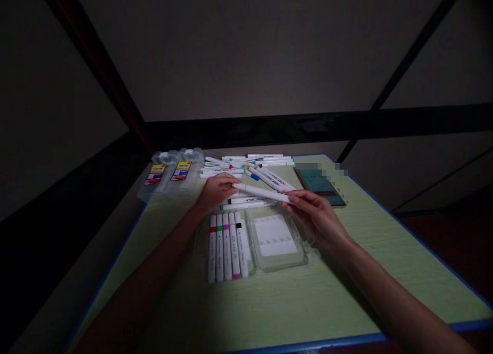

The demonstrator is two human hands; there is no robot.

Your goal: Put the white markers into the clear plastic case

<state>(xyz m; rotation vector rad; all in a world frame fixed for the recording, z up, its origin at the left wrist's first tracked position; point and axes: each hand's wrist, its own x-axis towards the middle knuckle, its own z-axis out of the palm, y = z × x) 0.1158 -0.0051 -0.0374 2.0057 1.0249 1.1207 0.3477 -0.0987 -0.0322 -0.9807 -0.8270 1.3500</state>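
Between my two hands a white marker [262,191] is held up, slanting down to the right. My left hand [217,192] pinches its left end, and my right hand [314,214] has its fingers closed on the right end. Below them an opened clear plastic case [265,266] lies on the table. Its left half holds a row of several white markers [228,251] with red, green, purple and black bands, side by side. A white paper insert [276,235] shows in the right half. Behind my hands lies a loose pile of white markers [273,179].
Two closed clear cases [169,182] with colourful labels stand at the back left of the green table [308,308]. A phone-like tablet [320,184] lies at the right, partly pixelated. A blue edge borders the table, and a wall panel [246,51] rises behind it.
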